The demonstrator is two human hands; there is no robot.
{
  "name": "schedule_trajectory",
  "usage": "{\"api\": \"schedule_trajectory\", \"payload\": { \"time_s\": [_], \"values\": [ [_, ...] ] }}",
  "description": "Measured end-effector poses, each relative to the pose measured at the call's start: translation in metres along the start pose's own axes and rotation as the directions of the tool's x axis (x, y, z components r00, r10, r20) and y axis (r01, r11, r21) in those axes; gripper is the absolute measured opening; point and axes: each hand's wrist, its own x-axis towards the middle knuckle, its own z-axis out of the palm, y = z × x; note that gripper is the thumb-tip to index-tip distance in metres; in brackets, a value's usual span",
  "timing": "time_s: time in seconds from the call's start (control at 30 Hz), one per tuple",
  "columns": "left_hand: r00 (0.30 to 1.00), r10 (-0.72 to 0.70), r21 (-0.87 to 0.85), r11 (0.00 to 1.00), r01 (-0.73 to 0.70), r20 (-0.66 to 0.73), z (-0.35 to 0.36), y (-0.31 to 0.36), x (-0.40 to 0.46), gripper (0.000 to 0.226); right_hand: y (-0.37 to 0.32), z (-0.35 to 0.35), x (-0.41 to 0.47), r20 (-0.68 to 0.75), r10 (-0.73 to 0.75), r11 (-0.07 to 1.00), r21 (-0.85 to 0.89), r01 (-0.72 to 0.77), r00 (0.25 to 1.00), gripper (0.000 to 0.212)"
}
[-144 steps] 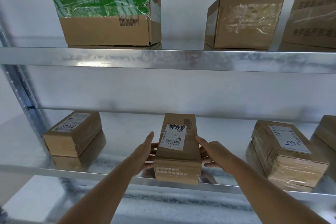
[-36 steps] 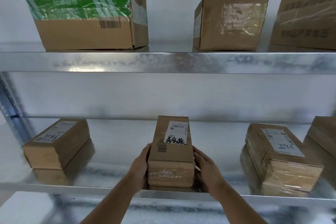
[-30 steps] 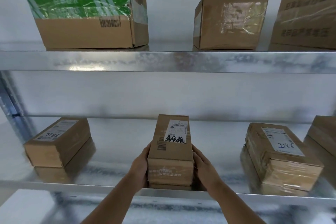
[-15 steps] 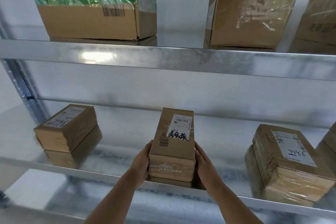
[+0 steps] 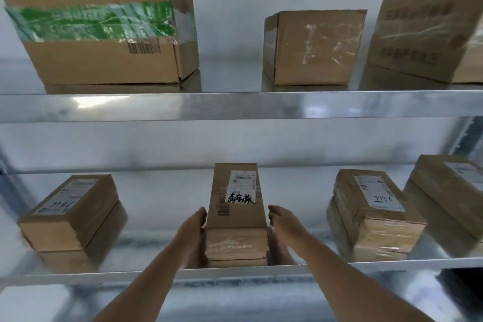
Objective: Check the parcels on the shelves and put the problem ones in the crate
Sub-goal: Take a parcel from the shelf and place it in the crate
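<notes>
Hands (image 5: 236, 226) flanking shelved parcel (image 5: 236, 206) (labelled)

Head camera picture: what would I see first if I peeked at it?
First, the two bare arms reaching in from below, the left hand and right hand flanking a narrow brown parcel in the middle of the lower shelf; it carries a white label with bold black scribble. Next, the big box with shiny green tape, top left on the upper shelf.
</notes>
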Motion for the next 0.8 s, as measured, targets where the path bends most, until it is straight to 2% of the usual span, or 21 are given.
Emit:
{"api": "schedule_trajectory", "payload": {
  "time_s": [0.07, 0.1, 0.17, 0.2, 0.27, 0.33, 0.4, 0.53, 0.67, 0.8],
  "values": [
    [0.991, 0.128, 0.325, 0.94, -0.106, -0.046, -0.009, 0.011, 0.007, 0.041, -0.024, -0.025, -0.019, -0.041, -0.081, 0.956, -0.287, 0.066, 0.996, 0.05],
    [0.979, 0.198, 0.484, 0.861, -0.155, -0.038, -0.014, 0.015, 0.013, 0.039, -0.03, -0.038, -0.027, -0.039, -0.14, 0.904, -0.412, 0.112, 0.989, 0.047],
    [0.94, 0.342, 0.75, 0.625, -0.216, -0.014, -0.024, 0.029, 0.022, 0.041, -0.037, -0.059, -0.034, -0.012, -0.247, 0.731, -0.659, 0.178, 0.969, 0.04],
    [0.916, 0.402, 0.833, 0.51, -0.216, -0.009, -0.026, 0.039, 0.023, 0.046, -0.038, -0.067, -0.034, 0.008, -0.274, 0.64, -0.745, 0.188, 0.962, 0.044],
    [0.859, 0.51, 0.94, 0.271, -0.206, 0.041, -0.02, 0.06, 0.025, 0.056, -0.041, -0.083, -0.033, 0.028, -0.301, 0.546, -0.815, 0.196, 0.953, 0.057],
    [0.832, 0.539, 0.977, 0.066, -0.201, 0.135, 0.004, 0.078, 0.02, 0.061, -0.045, -0.104, -0.033, 0.032, -0.307, 0.489, -0.852, 0.186, 0.951, 0.063],
    [0.823, 0.529, 0.975, -0.045, -0.218, 0.208, 0.046, 0.093, 0.012, 0.062, -0.046, -0.128, -0.034, 0.023, -0.313, 0.443, -0.881, 0.168, 0.95, 0.065],
    [0.79, 0.554, 0.963, -0.094, -0.254, 0.263, 0.136, 0.098, 0.001, 0.064, -0.028, -0.194, -0.04, -0.056, -0.371, 0.467, -0.874, 0.134, 0.927, 0.062],
    [0.809, 0.544, 0.974, -0.084, -0.212, 0.223, 0.204, 0.079, 0.004, 0.067, 0.014, -0.272, -0.043, -0.108, -0.405, 0.473, -0.875, 0.106, 0.908, 0.052],
    [0.811, 0.559, 0.982, -0.031, -0.186, 0.171, 0.264, 0.063, -0.015, 0.065, 0.047, -0.331, -0.045, -0.077, -0.422, 0.482, -0.863, 0.152, 0.903, 0.047]
  ]
}}
